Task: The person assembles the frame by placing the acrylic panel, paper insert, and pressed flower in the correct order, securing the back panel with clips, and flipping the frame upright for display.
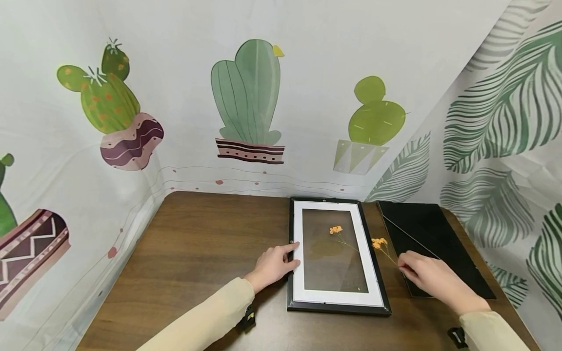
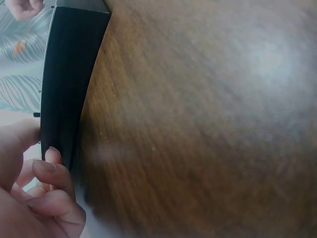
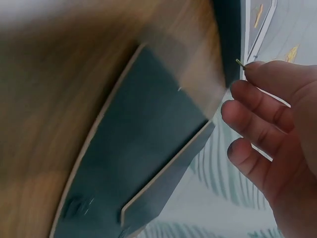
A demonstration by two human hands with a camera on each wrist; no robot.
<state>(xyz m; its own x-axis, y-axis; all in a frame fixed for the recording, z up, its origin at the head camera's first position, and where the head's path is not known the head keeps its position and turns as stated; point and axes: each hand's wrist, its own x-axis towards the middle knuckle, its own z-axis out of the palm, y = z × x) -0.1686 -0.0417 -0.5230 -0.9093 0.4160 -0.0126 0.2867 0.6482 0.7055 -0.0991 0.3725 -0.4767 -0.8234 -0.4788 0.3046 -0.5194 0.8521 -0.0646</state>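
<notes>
A black picture frame (image 1: 338, 308) with a white mat lies on the table, its middle panel glossy and see-through. Within the mat's opening is an orange dried flower (image 1: 335, 229), its thin stem slanting down to the right. My left hand (image 1: 273, 265) holds the frame's left edge, forefinger and thumb over the top. In the left wrist view other fingers (image 2: 57, 181) curl against its side. My right hand (image 1: 421, 273) pinches the stem end of another orange dried flower (image 1: 379, 243), whose head is beside the frame's right edge. The stem tip (image 3: 240, 63) pokes out at the right thumb.
A black backing board (image 1: 412, 222) with a flap lies right of the frame, partly under the right forearm. The brown wooden table (image 1: 210, 234) meets a white cloth backdrop (image 1: 316, 58) printed with cacti and leaves. Black straps (image 1: 248, 319) show at the wrists.
</notes>
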